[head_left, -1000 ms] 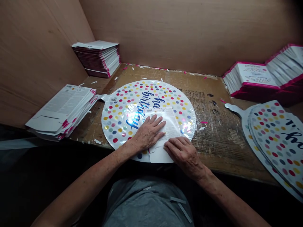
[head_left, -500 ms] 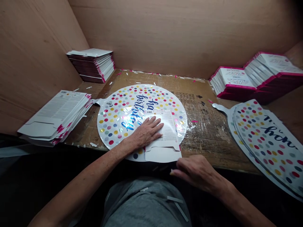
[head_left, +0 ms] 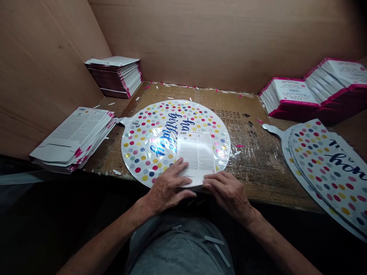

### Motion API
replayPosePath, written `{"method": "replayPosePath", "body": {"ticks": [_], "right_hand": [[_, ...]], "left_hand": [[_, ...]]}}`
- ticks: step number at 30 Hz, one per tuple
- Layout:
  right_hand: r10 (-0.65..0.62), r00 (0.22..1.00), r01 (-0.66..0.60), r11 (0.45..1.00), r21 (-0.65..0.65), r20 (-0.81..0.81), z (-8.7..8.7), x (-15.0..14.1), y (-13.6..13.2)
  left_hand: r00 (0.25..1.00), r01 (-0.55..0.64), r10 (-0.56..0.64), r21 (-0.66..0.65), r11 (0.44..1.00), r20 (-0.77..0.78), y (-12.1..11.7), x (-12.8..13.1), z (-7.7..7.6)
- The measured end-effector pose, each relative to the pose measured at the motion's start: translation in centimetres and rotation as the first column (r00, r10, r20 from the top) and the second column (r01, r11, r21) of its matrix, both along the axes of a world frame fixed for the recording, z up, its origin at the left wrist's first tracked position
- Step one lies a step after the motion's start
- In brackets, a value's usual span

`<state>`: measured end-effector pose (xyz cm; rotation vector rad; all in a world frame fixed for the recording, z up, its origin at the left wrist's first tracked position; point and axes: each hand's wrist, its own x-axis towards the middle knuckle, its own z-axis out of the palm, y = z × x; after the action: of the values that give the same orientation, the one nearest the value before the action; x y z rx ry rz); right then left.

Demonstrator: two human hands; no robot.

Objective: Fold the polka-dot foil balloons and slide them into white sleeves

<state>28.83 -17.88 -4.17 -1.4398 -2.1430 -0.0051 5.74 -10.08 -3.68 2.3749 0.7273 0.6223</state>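
A flat white printed paper envelope [head_left: 196, 151] lies on a round foil balloon [head_left: 143, 152] with coloured dots and blue "birthday" lettering. My left hand [head_left: 169, 187] rests at the envelope's lower left edge. Its fingers lie over the lower flap, and the thumb stretches out below, apart from them. My right hand [head_left: 226, 191] is closed at the lower right corner, its fingers pinching the flap edge. The flap is bent up along the bottom; part of it hides behind my fingers.
Stacked envelopes [head_left: 71, 130] lie at the left, with another stack [head_left: 114, 78] behind them. Pink-edged envelopes [head_left: 295, 91] stand in rows at the back right. More dotted foil balloons [head_left: 323, 160] overhang the right front edge. Paper scraps dot the cardboard-covered table [head_left: 246, 160]; wooden panels [head_left: 200, 42] enclose it.
My left hand has slid from the envelope's middle down to its lower left edge. My right hand has moved up onto the lower right corner. The flap, flat before, is now bent up.
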Motion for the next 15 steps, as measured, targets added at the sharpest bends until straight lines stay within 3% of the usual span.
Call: {"method": "replayPosePath", "body": {"ticks": [3,5,7,10,13,15], "right_hand": [[-0.202,0.973,0.186,0.972,-0.144,-0.111,0.5,-0.4,1.5],[-0.250,0.967,0.246,0.965,-0.093,-0.044,0.3,-0.5,1.7],[-0.162,0.983,0.161,0.987,0.011,0.086,-0.2,-0.2,0.9],[0.012,0.984,-0.033,0.993,0.114,0.176,-1.0,0.8,-1.4],[0.020,0.994,-0.043,0.978,0.206,0.110,-1.2,1.6,-2.8],[-0.018,0.999,0.005,0.961,0.276,0.045,-0.7,1.5,-2.3]], "left_hand": [[0.962,-0.264,0.264,0.010,0.965,-0.067,0.3,1.7,-0.2],[0.892,-0.436,0.441,0.071,0.897,-0.100,0.4,2.8,-0.5],[0.842,-0.521,0.532,0.124,0.845,-0.089,0.3,3.5,-1.0],[0.832,-0.546,0.553,0.126,0.828,-0.031,-0.2,3.6,-1.5],[0.824,-0.564,0.565,-0.034,0.825,0.043,-1.1,3.4,-0.6],[0.786,-0.570,0.612,-0.283,0.771,0.083,-1.3,3.4,0.5]]}}
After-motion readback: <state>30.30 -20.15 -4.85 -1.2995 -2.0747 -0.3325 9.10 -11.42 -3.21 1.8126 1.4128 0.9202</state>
